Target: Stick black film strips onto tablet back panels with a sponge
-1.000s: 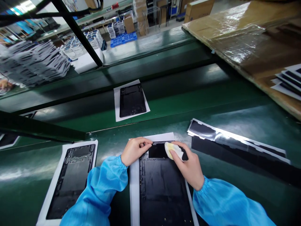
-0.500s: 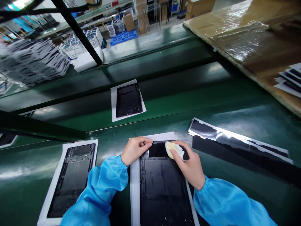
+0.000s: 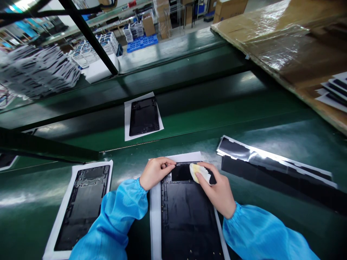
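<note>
In front of me lies a black tablet back housing [image 3: 189, 216] on a white sheet [image 3: 155, 224]. A glossy black rectangular patch [image 3: 180, 173] sits at its top end. My right hand [image 3: 218, 189] is closed on a folded white-and-yellow wiping cloth [image 3: 199, 172], which rests against the right part of the patch. At the housing's top left corner, my left hand [image 3: 157, 171] is closed with thumb and forefinger together; whatever is between those fingertips is too small to make out.
Another tablet housing [image 3: 88, 202] lies on white paper at left. Beyond the bench seam, a dark tablet part [image 3: 144, 116] rests on paper on the green belt. Black film strips [image 3: 271, 160] lie at right. A green metal post [image 3: 48, 146] juts in from the left; a cardboard-covered surface [image 3: 284, 54] overhangs upper right.
My right hand and the cloth have shifted slightly left over the patch. On the belt, the far tablet part has moved a little left. My left hand has stayed in place.
</note>
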The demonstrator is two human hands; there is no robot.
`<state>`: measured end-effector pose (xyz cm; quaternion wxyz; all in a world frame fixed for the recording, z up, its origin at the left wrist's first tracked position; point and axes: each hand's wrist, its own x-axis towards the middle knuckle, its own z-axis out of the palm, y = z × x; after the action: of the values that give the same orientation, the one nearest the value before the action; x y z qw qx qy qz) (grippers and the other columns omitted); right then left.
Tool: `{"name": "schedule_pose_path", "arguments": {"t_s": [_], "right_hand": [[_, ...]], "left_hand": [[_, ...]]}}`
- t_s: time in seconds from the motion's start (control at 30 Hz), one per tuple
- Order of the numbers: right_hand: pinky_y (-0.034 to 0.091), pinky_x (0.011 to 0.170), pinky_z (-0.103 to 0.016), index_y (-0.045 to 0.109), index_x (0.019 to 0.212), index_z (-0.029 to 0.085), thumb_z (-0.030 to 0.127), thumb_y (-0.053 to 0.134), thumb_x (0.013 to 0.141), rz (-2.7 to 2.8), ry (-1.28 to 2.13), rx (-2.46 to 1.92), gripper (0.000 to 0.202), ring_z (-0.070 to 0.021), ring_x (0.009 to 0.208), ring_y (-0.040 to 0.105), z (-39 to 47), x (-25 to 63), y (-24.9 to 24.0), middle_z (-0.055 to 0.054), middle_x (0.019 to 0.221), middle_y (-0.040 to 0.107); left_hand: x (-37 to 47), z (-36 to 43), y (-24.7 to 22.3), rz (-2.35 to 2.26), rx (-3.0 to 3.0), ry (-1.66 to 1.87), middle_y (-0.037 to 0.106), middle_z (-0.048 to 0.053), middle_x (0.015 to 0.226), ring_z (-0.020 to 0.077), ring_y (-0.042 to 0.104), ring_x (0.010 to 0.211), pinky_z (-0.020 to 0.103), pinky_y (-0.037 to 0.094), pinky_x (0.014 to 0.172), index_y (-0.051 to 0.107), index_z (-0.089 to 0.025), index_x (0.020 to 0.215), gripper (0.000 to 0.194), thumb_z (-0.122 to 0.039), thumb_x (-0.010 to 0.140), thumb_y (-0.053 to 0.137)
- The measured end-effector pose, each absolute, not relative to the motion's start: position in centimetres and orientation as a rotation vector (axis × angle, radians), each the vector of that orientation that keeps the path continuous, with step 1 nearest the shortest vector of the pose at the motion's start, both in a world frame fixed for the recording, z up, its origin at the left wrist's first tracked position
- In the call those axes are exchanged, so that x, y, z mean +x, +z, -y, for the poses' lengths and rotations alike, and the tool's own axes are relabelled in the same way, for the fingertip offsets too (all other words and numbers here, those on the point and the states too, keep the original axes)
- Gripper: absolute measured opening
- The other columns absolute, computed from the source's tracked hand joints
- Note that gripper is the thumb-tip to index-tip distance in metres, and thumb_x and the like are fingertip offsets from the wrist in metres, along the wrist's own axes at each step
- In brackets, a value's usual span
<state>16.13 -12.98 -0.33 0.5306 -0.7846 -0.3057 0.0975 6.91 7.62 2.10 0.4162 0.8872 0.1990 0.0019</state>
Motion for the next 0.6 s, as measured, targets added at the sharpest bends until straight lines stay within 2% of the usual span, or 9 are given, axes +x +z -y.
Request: {"name": "schedule_pose_path", "arguments": {"t_s": [0.2,0.37,0.5,0.6], "right_hand": [[0.055,0.062,-0.027,0.061,0.105,0.021,0.035,0.054,0.091,0.739,0.228,-1.877,0.021,-0.0224,0.076,0.069,12.99,16.06,-0.33,-0.004,0.097,0.070],[0.055,0.061,-0.027,0.062,0.104,0.022,0.035,0.055,0.091,0.717,0.215,-1.868,0.020,-0.0247,0.085,0.068,13.07,16.16,-0.34,-0.005,0.100,0.069],[0.056,0.068,-0.028,0.062,0.104,0.022,0.032,0.058,0.091,0.650,0.057,-1.815,0.017,-0.0233,0.084,0.067,13.33,16.18,-0.24,-0.004,0.097,0.068],[0.055,0.069,-0.028,0.063,0.105,0.022,0.030,0.062,0.090,0.536,-0.107,-1.779,0.017,-0.0221,0.081,0.066,13.63,16.04,-0.25,-0.004,0.096,0.067]], "left_hand": [[6.92,-7.52,2.18,-0.508,2.227,0.000,0.071,0.000,0.078,0.0112,0.053,0.056,0.021,0.042,0.056,0.075,-0.020,0.089,0.014,-0.022,0.082,0.063],[6.85,-7.72,1.90,-0.524,2.169,-0.013,0.070,0.001,0.074,0.0113,0.053,0.057,0.020,0.042,0.055,0.075,-0.018,0.090,0.016,-0.025,0.082,0.063],[6.73,-8.16,1.93,-0.502,2.026,-0.013,0.068,0.002,0.076,0.0112,0.056,0.060,0.019,0.044,0.055,0.073,-0.016,0.102,0.027,-0.030,0.082,0.062],[6.64,-8.48,2.40,-0.513,1.973,-0.017,0.067,0.002,0.071,0.0116,0.056,0.058,0.019,0.046,0.054,0.074,-0.016,0.096,0.028,-0.035,0.081,0.062]]}}
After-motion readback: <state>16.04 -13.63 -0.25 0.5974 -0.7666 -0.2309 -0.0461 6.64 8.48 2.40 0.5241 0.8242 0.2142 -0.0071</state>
